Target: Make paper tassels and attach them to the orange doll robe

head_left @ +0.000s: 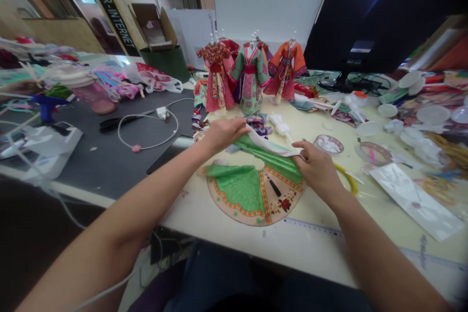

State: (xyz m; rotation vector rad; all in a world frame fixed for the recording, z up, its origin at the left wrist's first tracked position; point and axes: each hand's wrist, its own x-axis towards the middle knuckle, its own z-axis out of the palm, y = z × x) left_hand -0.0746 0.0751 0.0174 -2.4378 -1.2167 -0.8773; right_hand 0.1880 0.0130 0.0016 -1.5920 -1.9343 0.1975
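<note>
A semicircular skirt piece (256, 200) lies flat on the pale worktable (321, 224), its green brocade panels edged in orange and a red flower printed on the tan section. Above it, a folded length of green fabric with a white lining (268, 148) spans my hands. My left hand (224, 134) pinches the fabric's far end, and my right hand (317, 170) grips the near end. Small white and purple scraps (258, 123) lie just beyond the fabric.
Several miniature costumed figures, including a green robe (250, 78), stand behind the work. Yellow-handled scissors (346, 178) lie by my right hand. A clear plastic sleeve (417, 202) and white discs sit right. A black mat (109, 156) holds black scissors (117, 123) and a white cable (148, 131).
</note>
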